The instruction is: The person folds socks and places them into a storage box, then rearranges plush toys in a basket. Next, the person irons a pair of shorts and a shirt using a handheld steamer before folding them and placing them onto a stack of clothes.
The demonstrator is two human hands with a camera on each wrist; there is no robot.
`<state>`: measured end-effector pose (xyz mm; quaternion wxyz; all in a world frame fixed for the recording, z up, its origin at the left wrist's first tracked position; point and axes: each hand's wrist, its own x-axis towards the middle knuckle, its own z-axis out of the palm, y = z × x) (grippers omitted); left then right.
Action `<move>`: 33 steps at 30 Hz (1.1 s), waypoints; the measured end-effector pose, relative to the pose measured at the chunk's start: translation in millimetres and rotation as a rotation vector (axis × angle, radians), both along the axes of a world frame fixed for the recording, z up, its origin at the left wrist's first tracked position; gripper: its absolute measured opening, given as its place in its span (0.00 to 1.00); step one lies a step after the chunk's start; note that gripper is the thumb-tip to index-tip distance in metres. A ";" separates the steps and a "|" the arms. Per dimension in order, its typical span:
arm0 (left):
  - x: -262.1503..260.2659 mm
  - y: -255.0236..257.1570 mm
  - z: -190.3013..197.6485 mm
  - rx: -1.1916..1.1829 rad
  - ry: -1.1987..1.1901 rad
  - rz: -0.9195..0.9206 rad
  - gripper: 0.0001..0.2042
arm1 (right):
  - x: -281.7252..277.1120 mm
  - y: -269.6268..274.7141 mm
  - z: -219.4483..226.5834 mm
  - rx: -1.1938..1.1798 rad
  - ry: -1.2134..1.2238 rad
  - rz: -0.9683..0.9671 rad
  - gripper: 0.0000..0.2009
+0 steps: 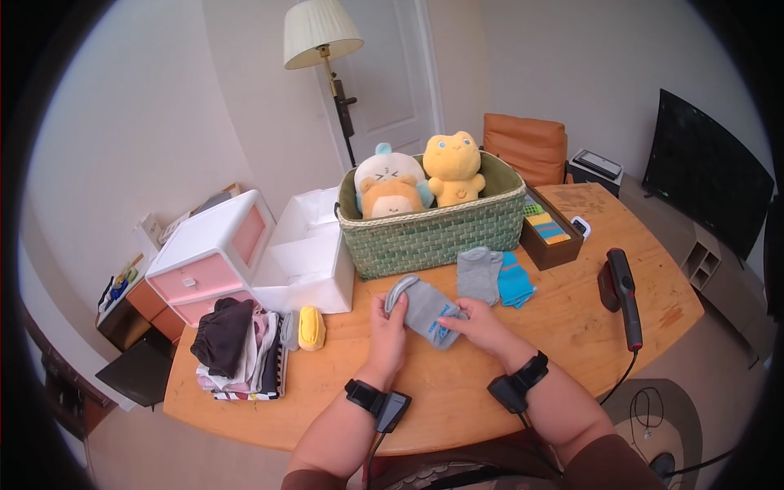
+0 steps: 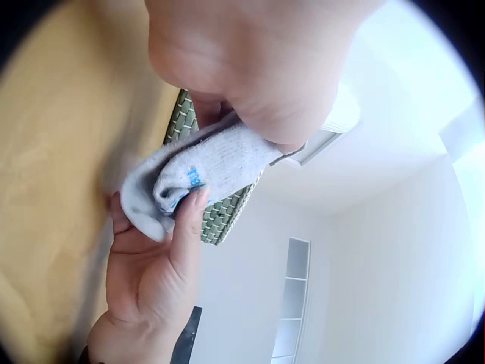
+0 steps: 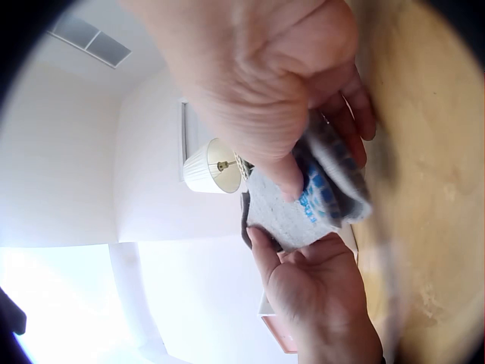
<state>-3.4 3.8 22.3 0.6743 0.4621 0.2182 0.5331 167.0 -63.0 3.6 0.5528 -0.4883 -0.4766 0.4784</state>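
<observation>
Between the two hands, over the front-middle part of the surface (image 1: 367, 420), is a gray sock (image 1: 427, 309) with blue lettering. The left hand (image 1: 389, 331) grips its upper-left end, fingers curled round the fabric; the right hand (image 1: 483, 328) pinches the lettered end, thumb on top. Just beyond the sock, a flat gray pair (image 1: 479, 276) adjoins blue socks (image 1: 514, 280). Behind these stands a woven basket (image 1: 433, 245) holding plush toys (image 1: 454, 167); a brown box (image 1: 552, 247) sits beside its right end.

Wood spans the gap from the blue socks to the black handheld appliance (image 1: 625, 298), which lies near the right edge. On the left, a yellow bundle (image 1: 311, 328) sits between the sock and the clothes stack (image 1: 245, 355), near the left edge. A white bin (image 1: 306, 265) stands behind the bundle.

The forearms cover part of the front edge. Fabric hides several fingertips. Sock-to-surface contact cannot be determined. The toys' lower parts are concealed by the basket wall.
</observation>
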 end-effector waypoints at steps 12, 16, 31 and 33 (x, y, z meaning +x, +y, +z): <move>-27.5 22.5 7.7 -0.191 0.059 -0.598 0.16 | 17.5 5.0 5.6 0.313 0.179 -0.445 0.09; -24.4 22.0 1.8 -0.190 0.096 -0.672 0.17 | 23.3 10.2 -5.9 0.258 0.140 -0.377 0.08; -21.1 12.4 1.0 -0.024 -0.081 -0.605 0.18 | 10.4 -0.6 8.1 -0.081 0.124 -0.110 0.17; -20.3 10.1 1.2 -0.012 -0.087 -0.619 0.17 | 12.6 -2.0 11.5 -0.137 0.219 -0.018 0.17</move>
